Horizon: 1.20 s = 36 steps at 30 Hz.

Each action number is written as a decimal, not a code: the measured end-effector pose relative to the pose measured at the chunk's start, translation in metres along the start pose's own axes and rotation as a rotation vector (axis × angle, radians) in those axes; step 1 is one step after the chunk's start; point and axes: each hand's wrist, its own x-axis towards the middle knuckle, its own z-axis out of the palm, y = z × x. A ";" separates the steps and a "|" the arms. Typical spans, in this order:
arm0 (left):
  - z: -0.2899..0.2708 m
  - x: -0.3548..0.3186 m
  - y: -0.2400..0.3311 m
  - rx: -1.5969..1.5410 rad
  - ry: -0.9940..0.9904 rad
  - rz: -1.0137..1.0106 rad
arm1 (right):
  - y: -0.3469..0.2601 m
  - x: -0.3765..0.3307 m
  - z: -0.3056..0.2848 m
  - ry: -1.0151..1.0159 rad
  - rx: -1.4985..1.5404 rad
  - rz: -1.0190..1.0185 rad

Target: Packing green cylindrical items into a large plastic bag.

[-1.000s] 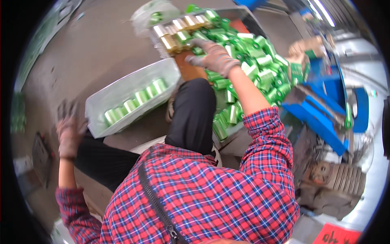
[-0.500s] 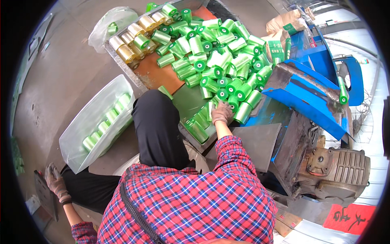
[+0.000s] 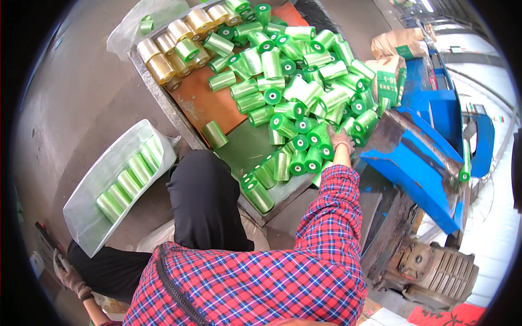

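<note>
My right hand (image 3: 341, 140), in a greyish glove, reaches into a heap of green film rolls (image 3: 272, 65) on the large table. Its fingers are stretched out and apart over the rolls at the heap's near right side, touching them; the fingertips are partly hidden among them. Far to the left and low, my gloved left hand (image 3: 69, 276) holds nothing, its fingers extended beside my bent leg. A clear plastic bag (image 3: 81, 217) containing a row of green rolls (image 3: 128, 185) lies left of my knee. One roll (image 3: 215, 134) stands apart near the table's left edge.
Yellowish rolls (image 3: 160, 68) line the table's far left corner. A blue metal machine (image 3: 413, 163) with a brown motor housing (image 3: 435, 271) rises on the right. Paper sacks (image 3: 389, 73) stand behind it. Another plastic bag (image 3: 122, 38) lies beyond the table's left edge.
My right hand has moved right and farther into the heap, away from the rolls at the near corner. The view has shifted; my left hand stays low at the left.
</note>
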 end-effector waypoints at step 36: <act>0.025 0.018 0.034 -0.176 -0.104 -0.092 | -0.005 -0.015 0.021 -0.028 0.117 0.323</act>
